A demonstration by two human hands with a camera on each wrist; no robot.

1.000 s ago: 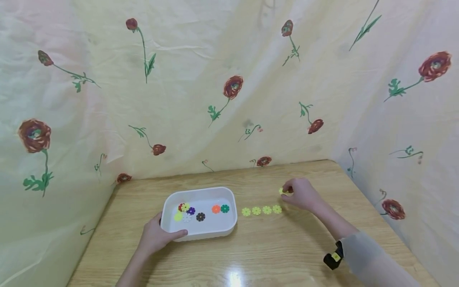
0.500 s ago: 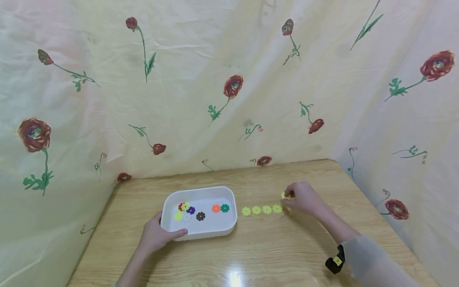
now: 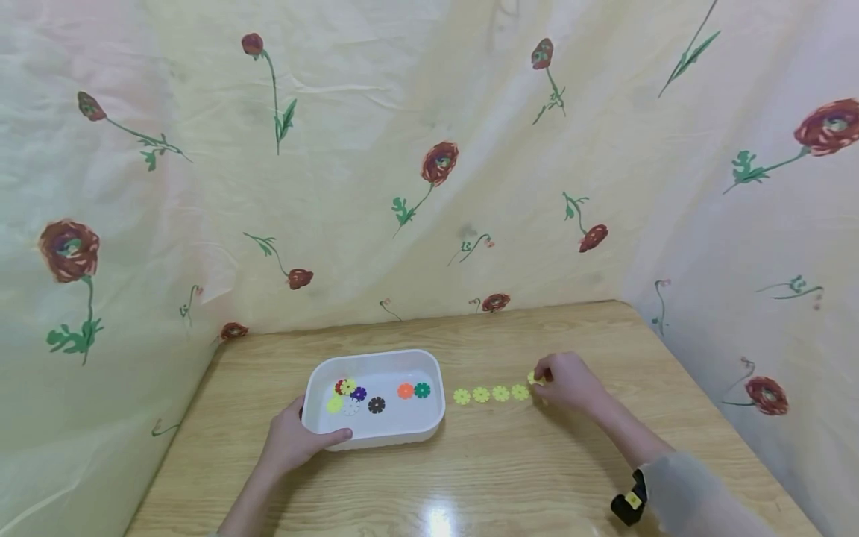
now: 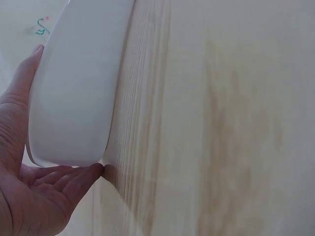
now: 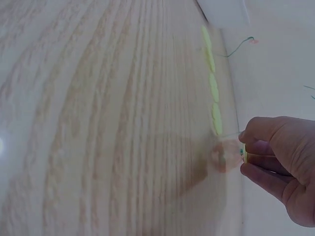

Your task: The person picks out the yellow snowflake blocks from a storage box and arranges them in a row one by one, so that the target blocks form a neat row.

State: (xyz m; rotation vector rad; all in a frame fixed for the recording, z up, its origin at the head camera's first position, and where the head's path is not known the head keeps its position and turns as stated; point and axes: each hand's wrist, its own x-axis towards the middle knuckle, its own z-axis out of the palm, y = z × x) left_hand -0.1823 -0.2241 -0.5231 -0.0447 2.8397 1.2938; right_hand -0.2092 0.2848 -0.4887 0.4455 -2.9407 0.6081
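Observation:
In the head view my left hand (image 3: 290, 438) holds the left end of a white plastic tray (image 3: 396, 437), the thumb over its front rim. The left wrist view shows the fingers of that hand against the tray's end wall. My right hand (image 3: 572, 384) pinches a yellow flower-shaped disc (image 3: 532, 378) between thumb and fingers, partly hidden by them. It is just above and beyond the right end of a row of several yellow flower-shaped discs (image 3: 500, 394) lying flat on the table. The right wrist view shows the pinched disc edge-on, held off the tabletop.
Inside the tray, red, yellow, purple and white discs cluster at the left, a black disc (image 3: 376, 405) lies near the middle, and orange and green discs (image 3: 421, 390) at the right. A flower-printed cloth (image 3: 349, 186) encloses the back and sides of the wooden table (image 3: 403, 492).
My right hand has come slightly nearer and lower with its yellow disc, closer to the right end of the row. My left hand and the tray have stayed put.

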